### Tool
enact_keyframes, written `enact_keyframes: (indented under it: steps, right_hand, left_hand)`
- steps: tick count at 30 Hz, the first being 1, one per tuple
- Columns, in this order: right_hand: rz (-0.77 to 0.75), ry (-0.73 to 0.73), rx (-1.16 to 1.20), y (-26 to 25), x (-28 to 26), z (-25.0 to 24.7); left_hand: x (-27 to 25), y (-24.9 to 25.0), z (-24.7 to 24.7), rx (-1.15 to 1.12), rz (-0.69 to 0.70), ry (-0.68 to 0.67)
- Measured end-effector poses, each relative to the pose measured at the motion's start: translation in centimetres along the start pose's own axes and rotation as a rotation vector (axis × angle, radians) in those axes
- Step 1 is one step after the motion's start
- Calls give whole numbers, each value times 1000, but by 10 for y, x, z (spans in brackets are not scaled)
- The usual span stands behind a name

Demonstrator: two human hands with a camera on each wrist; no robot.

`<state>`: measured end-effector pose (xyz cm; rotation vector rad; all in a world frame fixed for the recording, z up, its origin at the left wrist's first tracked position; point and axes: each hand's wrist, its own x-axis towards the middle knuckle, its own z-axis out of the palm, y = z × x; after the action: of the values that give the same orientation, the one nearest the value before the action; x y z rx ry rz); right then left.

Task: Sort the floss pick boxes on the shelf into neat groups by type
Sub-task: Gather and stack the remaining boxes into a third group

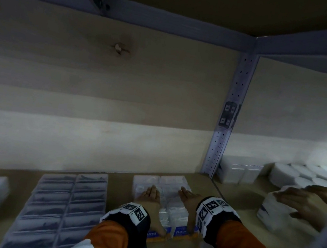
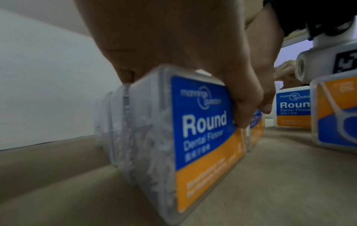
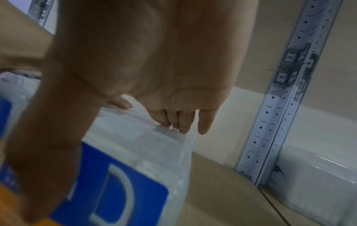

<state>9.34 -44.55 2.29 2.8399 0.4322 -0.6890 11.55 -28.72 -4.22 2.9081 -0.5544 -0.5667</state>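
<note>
Both hands lie across a double row of clear floss pick boxes [image 1: 165,198]: the left hand [image 1: 150,201] has fingers flat on top and thumb hooked over the near blue-and-orange label, and the right hand [image 1: 188,197] matches it on the right row. Boxes sit mid-shelf [image 1: 119,183], near the front. Left stands a dark-filled block [image 1: 66,200]; bare board runs right to the metal upright [image 1: 225,120] and far back to the pale wall [image 1: 99,93].
</note>
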Motion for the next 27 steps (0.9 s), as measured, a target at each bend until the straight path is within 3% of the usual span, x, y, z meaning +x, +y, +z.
enact_keyframes:
  steps: [27]
  right_hand:
    - [-45, 47, -62, 6, 6, -2]
  left_hand:
    - [-6, 4, -7, 25, -19, 8]
